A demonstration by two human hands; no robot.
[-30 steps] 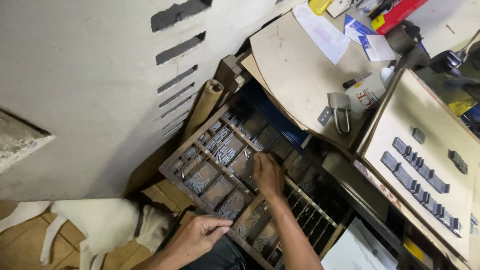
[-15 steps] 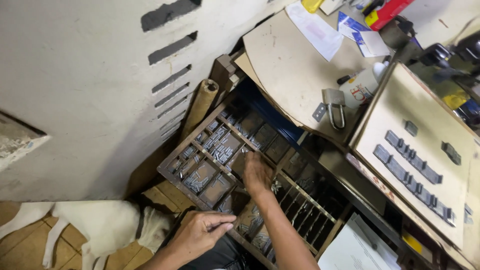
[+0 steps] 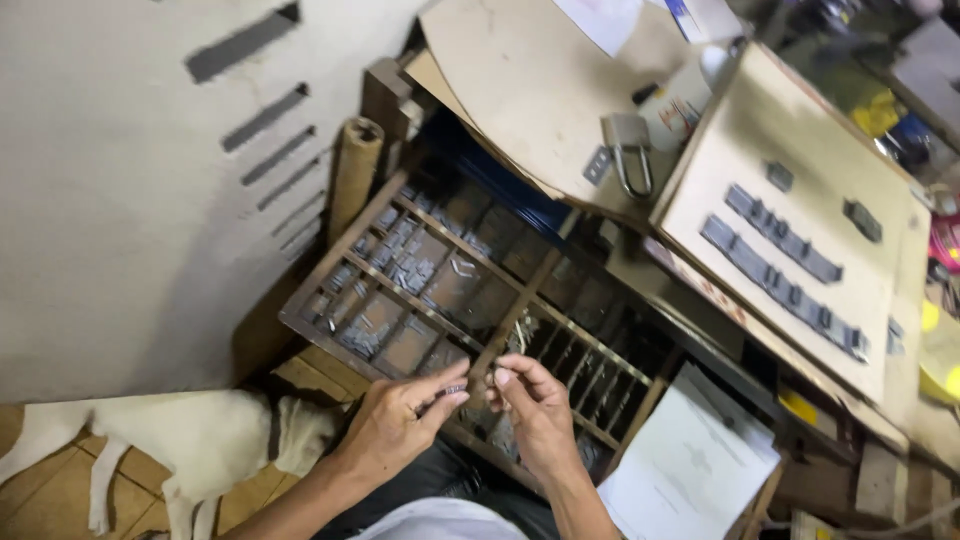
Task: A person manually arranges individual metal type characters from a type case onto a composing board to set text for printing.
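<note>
Left hand [image 3: 395, 425] grip pinching metal type piece [image 3: 452, 390], right hand [image 3: 535, 405] touching

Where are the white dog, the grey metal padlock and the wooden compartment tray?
white dog [image 3: 190, 445], head view, on its back.
grey metal padlock [image 3: 627, 135], head view, on its body.
wooden compartment tray [image 3: 345, 235], head view, on its left rim.

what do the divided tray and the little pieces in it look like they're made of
The tray looks like dark, worn wood: brown frame and thin slat dividers, matte. The small pieces in its compartments look like dull grey metal, with faint glints. The piece pinched between the left hand and right hand looks alike, though it is too small to be sure.
</note>
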